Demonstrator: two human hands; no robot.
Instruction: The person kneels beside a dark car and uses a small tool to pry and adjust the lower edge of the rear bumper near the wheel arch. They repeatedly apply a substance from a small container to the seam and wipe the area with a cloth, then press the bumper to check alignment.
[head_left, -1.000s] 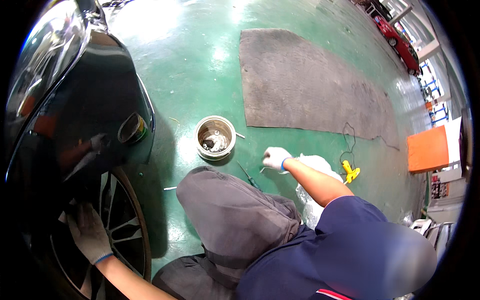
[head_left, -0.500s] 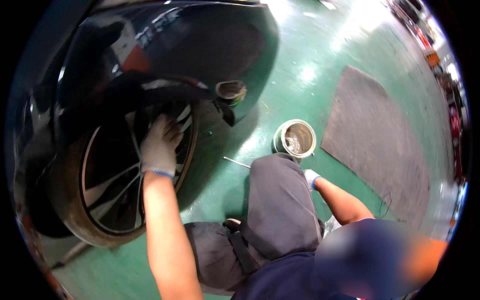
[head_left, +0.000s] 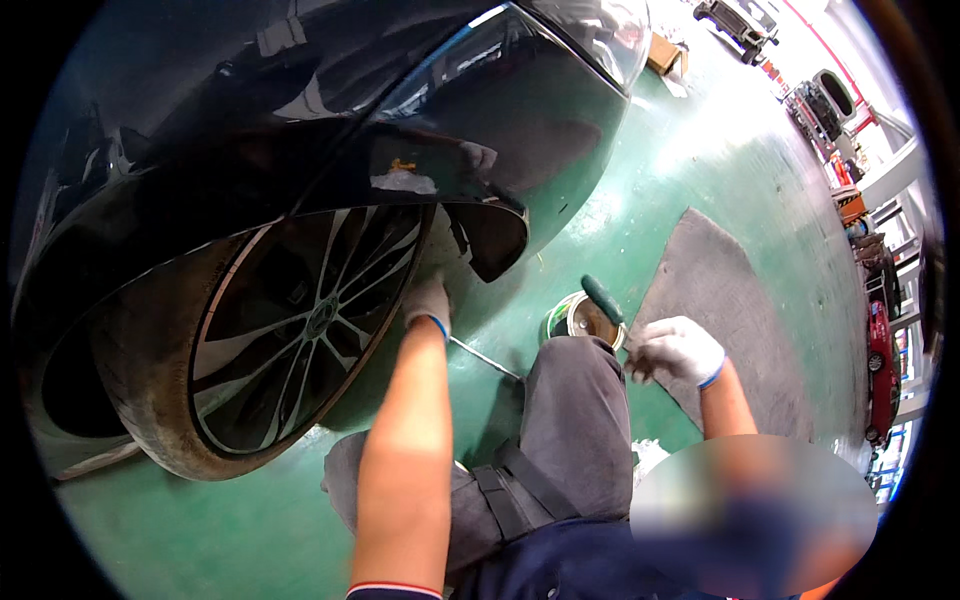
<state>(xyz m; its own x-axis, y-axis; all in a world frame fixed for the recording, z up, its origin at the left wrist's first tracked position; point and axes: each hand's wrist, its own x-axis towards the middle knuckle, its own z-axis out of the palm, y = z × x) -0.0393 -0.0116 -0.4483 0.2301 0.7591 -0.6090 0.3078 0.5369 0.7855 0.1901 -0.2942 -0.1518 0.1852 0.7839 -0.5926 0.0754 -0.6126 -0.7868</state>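
Note:
My left hand (head_left: 428,303), in a whitish glove with a blue cuff, is at the front edge of the tyre of a multi-spoke car wheel (head_left: 320,318). Its fingers are blurred and partly hidden, so their grip does not show. On the floor close by lies a thin metal rod (head_left: 488,360). My right hand (head_left: 682,350), gloved alike, hangs beyond my knee with curled fingers. From them a dark green rounded bar (head_left: 602,299) points up and left across the rim of an open metal can (head_left: 562,318). My knee hides the can's near side.
The dark car body (head_left: 330,80) arches over the wheel, with a loose-looking dark flap (head_left: 500,243) ahead of it. A grey mat (head_left: 745,330) covers part of the green floor on the right. Crumpled white material (head_left: 650,455) is beside my thigh. Other cars stand far right.
My left hand has come away from the wheel spokes to the tyre's front edge. My right hand has risen from behind my knee, and the green bar has come into sight.

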